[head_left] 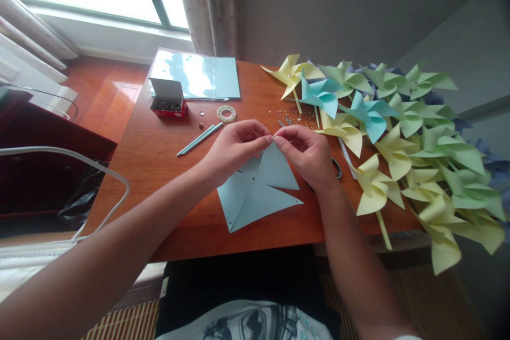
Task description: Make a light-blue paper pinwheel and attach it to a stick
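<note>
A light blue paper square (258, 199), slit from its corners toward the centre, is held up just above the wooden table. Small dark holes show at its middle and at some corners. My left hand (245, 141) pinches the paper's far corner between thumb and fingers. Right beside it, my right hand (300, 146) pinches the same corner, the thumbs nearly touching. Whether a small piece sits between the fingertips is too small to tell. Partly behind my right hand lie scissors (337, 168), their blade tips showing past the knuckles.
Left of centre stand an open red box (169, 106) of small fasteners, a tape roll (226, 113) and rolled blue paper sticks (199, 139). Blue sheets (223, 77) in a clear sleeve lie at the back. Several finished pinwheels (374, 183) cover the right side. Paper scraps (274, 113) are scattered near the scissors.
</note>
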